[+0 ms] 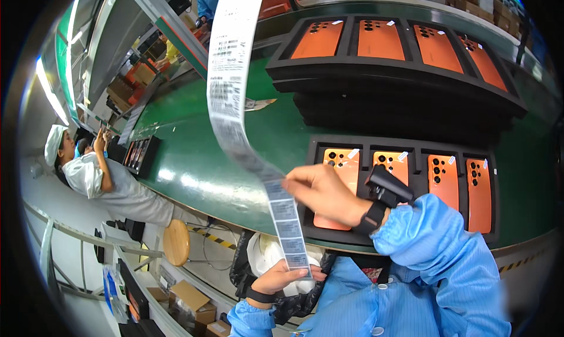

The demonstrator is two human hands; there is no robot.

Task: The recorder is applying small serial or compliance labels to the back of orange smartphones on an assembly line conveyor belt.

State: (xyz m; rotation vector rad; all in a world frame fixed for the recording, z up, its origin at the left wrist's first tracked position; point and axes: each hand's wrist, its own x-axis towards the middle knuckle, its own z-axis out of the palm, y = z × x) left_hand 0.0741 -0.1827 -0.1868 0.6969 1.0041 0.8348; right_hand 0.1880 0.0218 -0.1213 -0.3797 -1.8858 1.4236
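Note:
A long white strip of printed labels (232, 102) hangs from the top of the view, curving down toward me. My left hand (285, 277) grips its lower end between thumb and fingers, low in front of my body. Higher up, my right hand (326, 191) pinches the strip's edge, its fingertips partly hidden. Beneath my right wrist lies a black foam tray (376, 144) holding several orange phones (443, 181), camera side up, each with a small white tag. My right hand and forearm cover parts of the two leftmost phones.
Stacked black foam trays (399, 96) with more orange phones stand on the green table (188, 161) behind. A co-worker (100, 172) in white sits at the left by another phone tray (141, 155). A wooden stool (176, 243) and a black-lined bin (244, 257) stand below the table edge.

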